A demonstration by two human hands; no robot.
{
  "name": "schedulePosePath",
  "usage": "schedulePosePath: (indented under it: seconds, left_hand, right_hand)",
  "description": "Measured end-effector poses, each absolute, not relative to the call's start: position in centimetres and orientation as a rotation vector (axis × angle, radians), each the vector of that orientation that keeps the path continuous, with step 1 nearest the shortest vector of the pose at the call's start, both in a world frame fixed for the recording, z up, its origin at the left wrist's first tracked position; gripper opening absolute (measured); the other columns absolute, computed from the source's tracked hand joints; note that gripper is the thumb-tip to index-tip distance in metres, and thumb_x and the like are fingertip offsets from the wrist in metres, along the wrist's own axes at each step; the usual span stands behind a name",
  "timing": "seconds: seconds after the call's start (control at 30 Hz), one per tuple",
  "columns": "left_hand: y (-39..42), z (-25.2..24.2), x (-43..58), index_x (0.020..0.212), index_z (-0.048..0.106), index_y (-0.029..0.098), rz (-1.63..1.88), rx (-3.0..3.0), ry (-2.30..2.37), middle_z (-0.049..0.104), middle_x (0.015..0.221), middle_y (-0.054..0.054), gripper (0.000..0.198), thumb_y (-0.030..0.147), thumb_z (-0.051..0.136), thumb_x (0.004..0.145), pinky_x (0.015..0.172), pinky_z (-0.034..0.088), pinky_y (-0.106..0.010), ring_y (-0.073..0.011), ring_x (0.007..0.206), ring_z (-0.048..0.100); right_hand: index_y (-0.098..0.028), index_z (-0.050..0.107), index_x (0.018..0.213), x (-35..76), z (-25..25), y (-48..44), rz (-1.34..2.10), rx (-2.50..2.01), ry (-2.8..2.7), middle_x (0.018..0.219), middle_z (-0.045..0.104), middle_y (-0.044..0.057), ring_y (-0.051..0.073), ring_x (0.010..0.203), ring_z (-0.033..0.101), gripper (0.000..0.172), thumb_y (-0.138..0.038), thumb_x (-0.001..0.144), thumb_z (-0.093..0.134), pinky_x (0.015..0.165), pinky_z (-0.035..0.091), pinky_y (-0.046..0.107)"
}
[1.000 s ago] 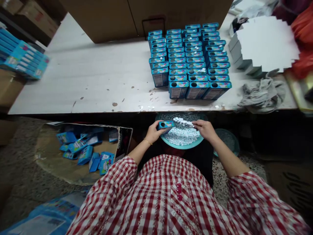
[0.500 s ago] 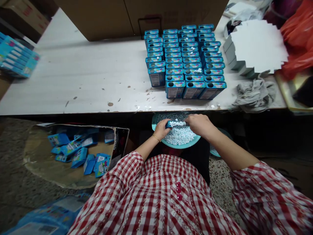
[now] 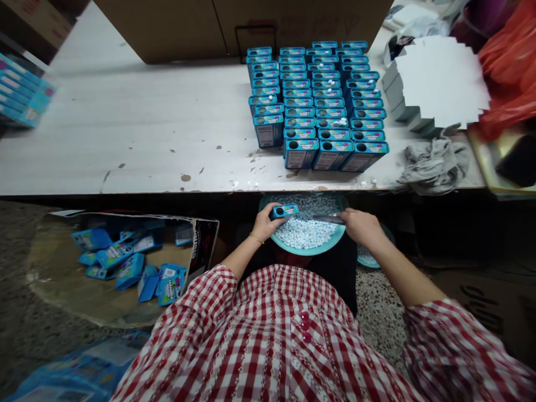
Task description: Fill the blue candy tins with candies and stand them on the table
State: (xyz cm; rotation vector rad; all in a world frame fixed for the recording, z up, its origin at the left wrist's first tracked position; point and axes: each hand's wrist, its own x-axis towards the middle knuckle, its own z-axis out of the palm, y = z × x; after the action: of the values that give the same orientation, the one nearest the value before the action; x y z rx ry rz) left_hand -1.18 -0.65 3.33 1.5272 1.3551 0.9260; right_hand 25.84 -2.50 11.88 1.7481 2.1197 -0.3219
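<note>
My left hand (image 3: 264, 224) is closed around a small blue candy box (image 3: 285, 210), whose printed top with a dark round hole faces up. The box is held over a turquoise basin (image 3: 307, 251) with small white candies (image 3: 307, 233) in it. On the basin's right side my right hand (image 3: 363, 226) grips a narrow grey scoop (image 3: 329, 218). The scoop points left toward the box, just above the candies, and its tip is apart from the box. How my right fingers wrap its handle is partly hidden.
Rows of upright blue candy boxes (image 3: 320, 111) stand on the white table (image 3: 180, 134). A large cardboard box (image 3: 251, 25) is behind them. Right of the rows are white cartons (image 3: 444, 81) and a grey rag (image 3: 438, 164). More blue boxes lie in an open carton (image 3: 62, 290) at lower left.
My right hand has drawn away to the right with the scoop. The white candies heaped over the box top are gone, and its hole shows. My left hand has shifted slightly left.
</note>
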Motion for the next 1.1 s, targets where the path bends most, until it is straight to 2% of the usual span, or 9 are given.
schedulePosePath:
  seconds: [0.1, 0.2, 0.4, 0.57, 0.67, 0.83, 0.93, 1.1]
  left_hand:
    - [-0.8, 2.7, -2.1, 0.097, 0.057, 0.016, 1.006, 1.416, 1.367, 0.062, 0.090, -0.002, 0.040, 0.026, 0.071, 0.061, 0.080, 0.046, -0.029, -0.0164, 0.084, 0.057]
    - [-1.0, 2.1, -2.7, 0.098, 0.057, 0.016, 1.078, 1.309, 1.383, 0.061, 0.088, -0.003, 0.043, 0.028, 0.071, 0.060, 0.079, 0.047, -0.030, -0.0156, 0.081, 0.057]
    - [-1.6, 2.6, -4.2, 0.102, 0.054, 0.017, 1.157, 1.200, 1.402, 0.061, 0.094, -0.004, 0.047, 0.032, 0.071, 0.062, 0.082, 0.048, -0.031, -0.0159, 0.085, 0.059]
    - [-1.5, 3.5, -4.5, 0.101, 0.055, 0.016, 1.148, 1.289, 1.451, 0.062, 0.092, -0.003, 0.043, 0.030, 0.070, 0.063, 0.082, 0.048, -0.030, -0.0155, 0.084, 0.059]
    - [-1.2, 3.8, -3.5, 0.100, 0.056, 0.017, 1.087, 1.406, 1.486, 0.063, 0.093, -0.003, 0.040, 0.028, 0.069, 0.064, 0.083, 0.047, -0.031, -0.0164, 0.085, 0.059]
    - [-0.9, 3.8, -0.7, 0.102, 0.057, 0.018, 0.919, 1.669, 1.463, 0.063, 0.103, -0.005, 0.037, 0.016, 0.065, 0.066, 0.090, 0.044, -0.033, -0.0191, 0.097, 0.058]
    - [-0.9, 3.6, 0.6, 0.105, 0.057, 0.018, 0.855, 1.754, 1.432, 0.062, 0.107, -0.006, 0.040, 0.013, 0.064, 0.066, 0.093, 0.043, -0.034, -0.0203, 0.101, 0.057]
    - [-1.0, 3.6, 1.2, 0.105, 0.056, 0.016, 0.818, 1.798, 1.437, 0.062, 0.105, -0.008, 0.040, 0.013, 0.063, 0.066, 0.091, 0.044, -0.035, -0.0217, 0.100, 0.057]
  right_hand:
    - [-0.015, 0.065, 0.098, 24.1, 6.1, -3.0, -0.550, 1.851, 2.136, 0.101, 0.063, 0.013, 0.020, 0.091, 0.059, 0.036, -0.006, 0.081, 0.034, 0.069, 0.040, 0.026]
    - [-0.019, 0.063, 0.108, 20.3, 1.6, -2.5, -0.685, 1.922, 2.171, 0.109, 0.062, 0.009, 0.019, 0.101, 0.055, 0.039, -0.008, 0.082, 0.035, 0.077, 0.040, 0.025]
    - [-0.022, 0.065, 0.107, 19.5, -1.1, -1.0, -0.846, 2.047, 2.176, 0.111, 0.064, 0.004, 0.016, 0.098, 0.057, 0.032, -0.020, 0.086, 0.041, 0.080, 0.042, 0.024]
    - [-0.017, 0.068, 0.099, 23.3, 1.9, -1.2, -1.088, 2.151, 2.355, 0.097, 0.067, 0.005, 0.013, 0.087, 0.060, 0.025, -0.018, 0.081, 0.051, 0.076, 0.044, 0.023]
    - [-0.018, 0.069, 0.096, 24.5, 5.5, -1.2, -1.088, 2.114, 2.475, 0.091, 0.068, 0.004, 0.014, 0.084, 0.061, 0.023, -0.020, 0.080, 0.052, 0.074, 0.044, 0.023]
    - [-0.025, 0.068, 0.101, 23.5, 11.8, -0.5, -0.776, 1.942, 2.459, 0.095, 0.067, 0.002, 0.015, 0.089, 0.060, 0.027, -0.024, 0.083, 0.047, 0.072, 0.043, 0.023]
    - [-0.029, 0.066, 0.103, 21.8, 14.7, -0.2, -0.531, 1.756, 2.373, 0.100, 0.066, 0.002, 0.018, 0.091, 0.060, 0.034, -0.017, 0.082, 0.042, 0.069, 0.042, 0.026]
    - [-0.019, 0.067, 0.094, 18.7, 17.8, -0.2, -0.294, 1.540, 2.268, 0.097, 0.064, 0.010, 0.020, 0.084, 0.061, 0.032, -0.013, 0.083, 0.037, 0.065, 0.041, 0.026]
